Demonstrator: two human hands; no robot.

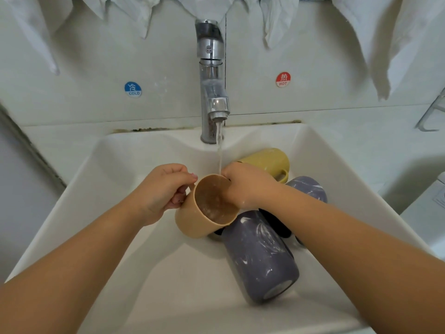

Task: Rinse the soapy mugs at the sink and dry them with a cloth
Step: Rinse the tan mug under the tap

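Note:
A tan mug (192, 220) is held tilted under the running tap (213, 78), and the stream falls onto its rim and inside. My left hand (163, 189) grips the mug's handle. My right hand (245, 184) holds the far rim, with fingers reaching inside the mug. In the white sink (115, 179) lie a soapy purple mug (260, 256) on its side in front, a second purple mug (310, 188) behind my right wrist, and a yellow mug (269, 160) at the back. A dark mug (279, 225) is partly hidden under my right forearm.
White cloths (277, 18) hang along the wall above the tap. Cold (133, 89) and hot (283, 79) stickers flank the tap. A metal rack (431, 114) sticks out at the right, above the counter.

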